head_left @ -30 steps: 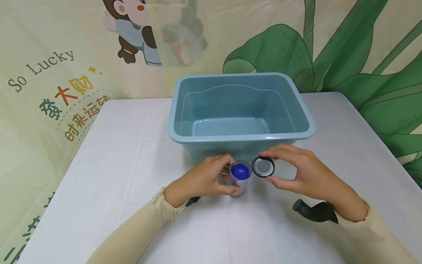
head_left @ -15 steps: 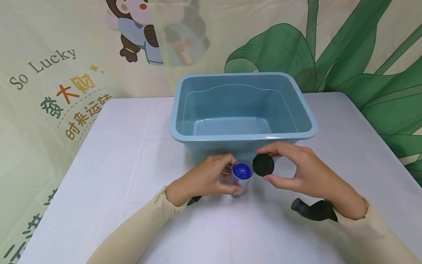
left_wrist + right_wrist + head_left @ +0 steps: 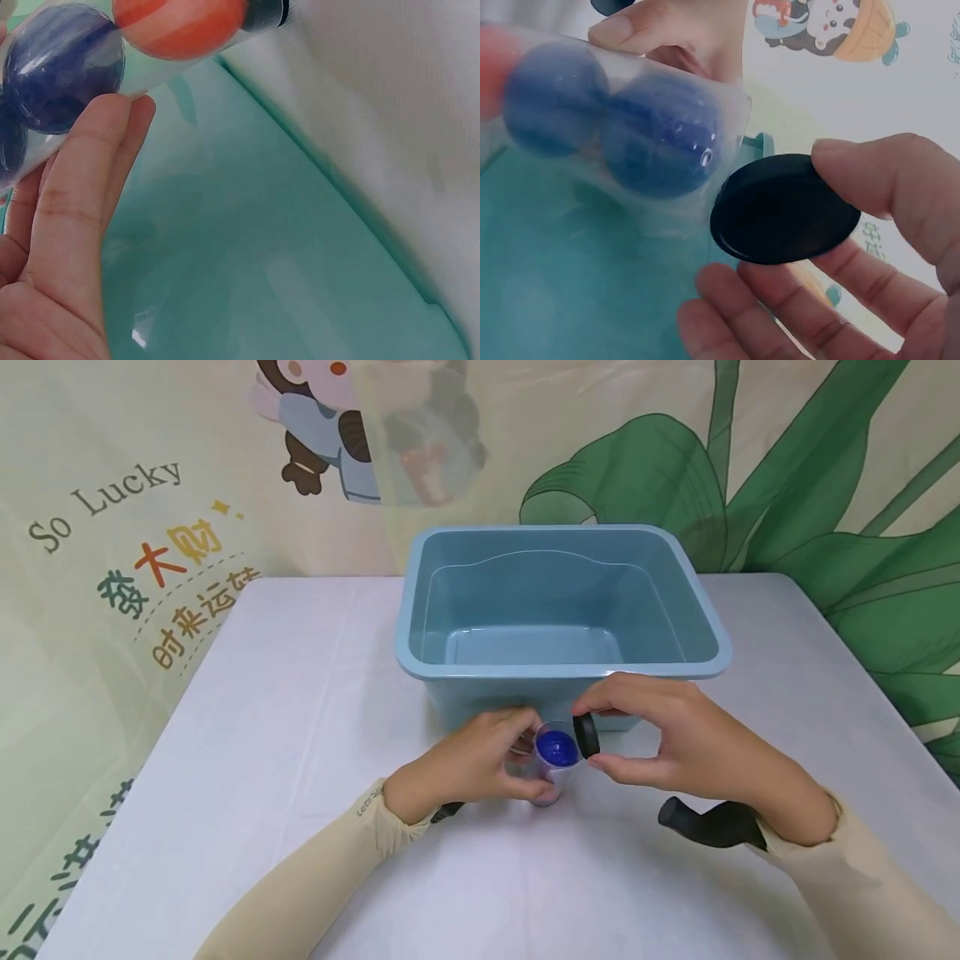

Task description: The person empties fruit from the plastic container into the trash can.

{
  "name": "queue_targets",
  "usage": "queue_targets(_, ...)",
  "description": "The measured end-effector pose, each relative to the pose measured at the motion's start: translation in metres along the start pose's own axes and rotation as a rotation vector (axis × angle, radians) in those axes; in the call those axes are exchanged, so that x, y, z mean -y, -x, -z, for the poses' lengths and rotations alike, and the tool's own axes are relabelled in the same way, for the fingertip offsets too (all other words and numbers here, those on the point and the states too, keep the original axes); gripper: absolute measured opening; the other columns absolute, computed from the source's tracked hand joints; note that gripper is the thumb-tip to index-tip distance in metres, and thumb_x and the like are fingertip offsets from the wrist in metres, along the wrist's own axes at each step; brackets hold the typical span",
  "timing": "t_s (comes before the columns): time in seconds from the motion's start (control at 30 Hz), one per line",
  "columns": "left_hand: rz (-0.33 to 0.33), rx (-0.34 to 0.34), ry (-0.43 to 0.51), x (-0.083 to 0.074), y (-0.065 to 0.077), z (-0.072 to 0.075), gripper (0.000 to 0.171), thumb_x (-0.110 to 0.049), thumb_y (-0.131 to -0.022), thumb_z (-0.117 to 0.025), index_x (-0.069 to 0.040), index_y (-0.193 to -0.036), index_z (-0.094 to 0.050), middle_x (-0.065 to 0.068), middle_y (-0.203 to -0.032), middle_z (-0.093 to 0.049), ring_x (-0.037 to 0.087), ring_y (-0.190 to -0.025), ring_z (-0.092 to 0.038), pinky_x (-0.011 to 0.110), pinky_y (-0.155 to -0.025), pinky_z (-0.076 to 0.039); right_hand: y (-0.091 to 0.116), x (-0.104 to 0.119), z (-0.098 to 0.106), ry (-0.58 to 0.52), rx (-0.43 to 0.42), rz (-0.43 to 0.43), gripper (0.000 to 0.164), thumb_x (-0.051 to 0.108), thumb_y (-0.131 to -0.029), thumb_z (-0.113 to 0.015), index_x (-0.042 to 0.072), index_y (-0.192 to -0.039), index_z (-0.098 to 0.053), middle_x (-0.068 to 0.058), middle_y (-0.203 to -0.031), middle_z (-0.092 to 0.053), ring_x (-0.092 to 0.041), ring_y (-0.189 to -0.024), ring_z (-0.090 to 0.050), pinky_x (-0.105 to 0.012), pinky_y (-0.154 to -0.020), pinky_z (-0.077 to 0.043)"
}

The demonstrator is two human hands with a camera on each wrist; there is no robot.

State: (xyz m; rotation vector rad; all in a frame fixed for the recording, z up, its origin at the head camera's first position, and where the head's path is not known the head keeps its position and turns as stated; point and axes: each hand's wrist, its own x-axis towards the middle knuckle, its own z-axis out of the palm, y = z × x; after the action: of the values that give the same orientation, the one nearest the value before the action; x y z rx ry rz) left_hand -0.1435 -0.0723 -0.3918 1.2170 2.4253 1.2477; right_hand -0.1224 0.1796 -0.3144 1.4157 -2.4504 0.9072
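My left hand (image 3: 468, 764) grips a clear plastic tube (image 3: 553, 781) standing upright before the blue tub. Inside the tube are two blue balls (image 3: 662, 135) and an orange ball (image 3: 180, 26), as the wrist views show. A dark end piece (image 3: 264, 13) closes its far end. Between thumb and fingers my right hand (image 3: 697, 739) pinches a round black lid (image 3: 587, 736). That lid is held on edge right at the tube's open mouth, to the right of it. The other right fingers extend below the lid in the right wrist view.
A light blue rectangular tub (image 3: 562, 672) stands just behind both hands on the white-covered table (image 3: 300, 693). Its inside shows bare. Black curved wrist mounts (image 3: 712, 824) stick out from the sleeves. A printed cloth (image 3: 210, 427) hangs behind the table.
My right hand has turned the lid from its pale inside facing up, to its black top, to on edge, and brought it closer to the tube. The left hand keeps its grip.
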Motion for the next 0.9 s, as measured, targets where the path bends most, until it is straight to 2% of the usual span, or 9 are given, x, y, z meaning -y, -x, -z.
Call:
queue_targets(0.13, -0.01, -0.004, -0.01, 0.001, -0.001, 0.0, 0.045, -0.023, -0.076, -0.088, -0.009, -0.1, -0.054, -0.002, -0.102, -0.064, 0.009, -0.095, -0.067, 0.014, -0.08, -0.055, -0.008, 0.003, -0.001, 0.013, 0.053, 0.03, 0.041, 0.013, -0.081, -0.081, 0.014, -0.119, -0.067, 0.006, -0.115, -0.066, -0.006, -0.102, -0.062, -0.02, -0.084, -0.054)
queue_targets(0.3, -0.024, -0.016, -0.02, 0.001, -0.001, -0.001, 0.046, -0.022, -0.075, -0.088, -0.008, -0.1, -0.053, 0.001, -0.102, -0.064, 0.01, -0.093, -0.067, 0.014, -0.079, -0.055, -0.018, 0.008, -0.003, 0.078, 0.127, 0.016, 0.043, 0.011, -0.079, -0.081, 0.011, -0.119, -0.066, 0.007, -0.114, -0.065, -0.006, -0.099, -0.063, -0.027, -0.08, -0.058)
queue_targets(0.43, -0.034, -0.022, -0.037, 0.001, 0.0, 0.0, 0.047, -0.023, -0.074, -0.089, -0.008, -0.099, -0.053, 0.0, -0.099, -0.063, 0.009, -0.091, -0.066, 0.014, -0.078, -0.054, -0.027, 0.012, -0.002, 0.142, 0.197, -0.002, 0.04, 0.013, -0.078, -0.083, 0.012, -0.115, -0.068, 0.007, -0.112, -0.067, -0.006, -0.098, -0.063, -0.029, -0.08, -0.058)
queue_targets(0.63, -0.044, -0.013, -0.045, 0.002, -0.001, 0.001, 0.051, -0.026, -0.075, -0.088, -0.006, -0.109, -0.055, -0.001, -0.1, -0.064, 0.007, -0.091, -0.065, 0.013, -0.079, -0.054, -0.038, 0.018, 0.002, 0.208, 0.293, 0.02, 0.038, 0.014, -0.078, -0.084, 0.012, -0.114, -0.072, 0.005, -0.109, -0.069, -0.012, -0.099, -0.065, -0.033, -0.082, -0.058)
queue_targets(0.9, -0.024, 0.003, 0.001, 0.002, 0.0, 0.002, 0.051, -0.024, -0.077, -0.087, -0.006, -0.112, -0.055, -0.001, -0.103, -0.064, 0.007, -0.093, -0.066, 0.014, -0.08, -0.054, -0.052, 0.023, 0.006, 0.23, 0.408, 0.01, 0.037, 0.014, -0.077, -0.086, 0.011, -0.112, -0.073, 0.007, -0.104, -0.07, -0.01, -0.095, -0.065, -0.03, -0.079, -0.057)
